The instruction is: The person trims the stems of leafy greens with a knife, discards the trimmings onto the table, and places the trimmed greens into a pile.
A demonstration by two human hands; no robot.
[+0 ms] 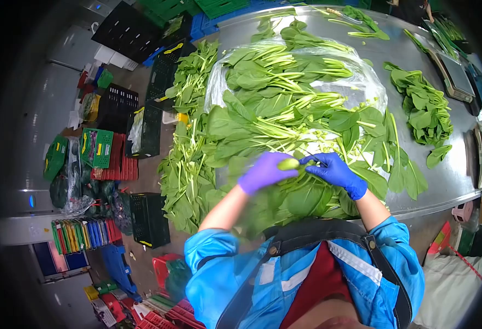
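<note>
A person in a shiny blue jacket (pixel 306 268) is standing close to the desk, and both hands are working just in front of the chest. The left hand in a purple glove (pixel 266 172) is closing its thumb and fingers around a thick, pale green plant stalk (pixel 288 164). The stalk is lying between the two hands. Its long way is going from side to side, and its pale end is pointing to the right hand in a dark blue glove (pixel 337 173). The left hand is the nearer one, because it is touching the stalk. The right hand is bending its fingers in by the pale end, but one cannot tell if it is gripping anything.

Under the hands, big round green leaves (pixel 306 198) are spreading out. A bit farther off, a big heap of leafy greens with pale stems (pixel 252 77) is lying over a crinkly clear plastic sheet (pixel 373 83). Most of its stems are pointing right. More long leafy greens (pixel 189 159) are lining the left side. A loose dark green bunch (pixel 423 112) is resting on the right part of the shiny grey metal desk (pixel 454 170), and a flat grey scale (pixel 453 75) is sitting past it.
</note>
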